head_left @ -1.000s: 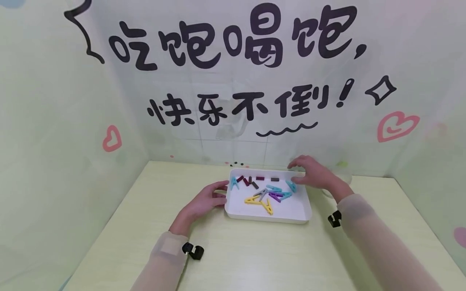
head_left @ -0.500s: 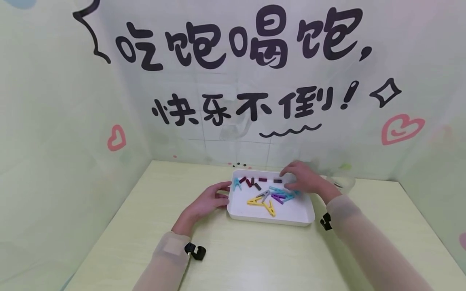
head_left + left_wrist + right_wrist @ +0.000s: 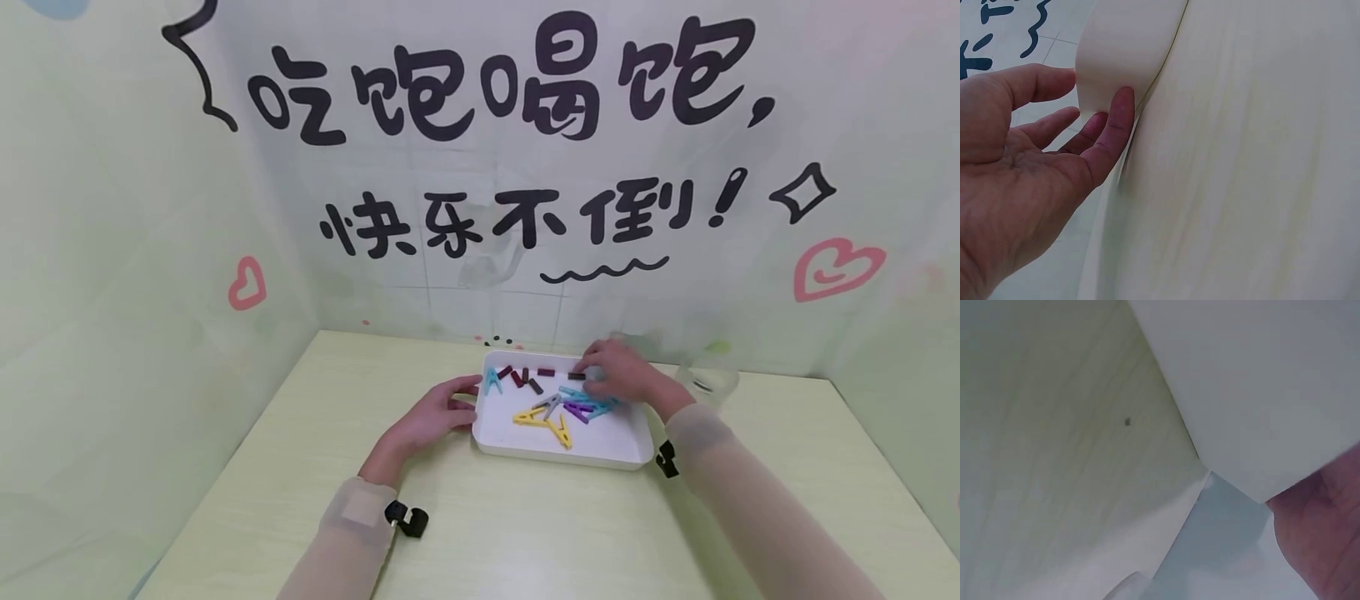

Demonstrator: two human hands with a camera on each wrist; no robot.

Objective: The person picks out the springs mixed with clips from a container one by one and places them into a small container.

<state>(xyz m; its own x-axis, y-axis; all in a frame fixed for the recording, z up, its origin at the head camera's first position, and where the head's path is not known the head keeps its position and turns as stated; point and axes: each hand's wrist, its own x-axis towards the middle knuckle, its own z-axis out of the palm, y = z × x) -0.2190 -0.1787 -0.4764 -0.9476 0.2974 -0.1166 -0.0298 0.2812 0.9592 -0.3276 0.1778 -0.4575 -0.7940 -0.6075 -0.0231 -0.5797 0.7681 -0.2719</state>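
Note:
A white shallow tray (image 3: 562,457) sits on the table, holding clothespins and several small dark bars. My left hand (image 3: 431,414) touches the tray's left wall with its fingertips; the left wrist view shows the fingers (image 3: 1110,134) bent loosely against the white side. Over the tray's back right is my right hand (image 3: 621,372), fingertips right by a dark brown bar (image 3: 576,377) and thumb beside the teal clothespins (image 3: 572,391). In the right wrist view the tray wall hides its fingers. Near the middle lie a purple clothespin (image 3: 576,411), a grey clothespin (image 3: 552,405) and yellow clothespins (image 3: 559,432).
A clear round container (image 3: 707,382) stands behind the right forearm, by the back wall. One teal clothespin (image 3: 492,381) lies in the tray's back left corner, close to dark red bars (image 3: 517,379). A printed sheet (image 3: 450,308) covers the walls around the pale table (image 3: 480,533).
My right hand has moved left and lower over the tray, from its back right corner to the dark brown bar. The left hand stays at the tray's left wall. The view has shifted slightly.

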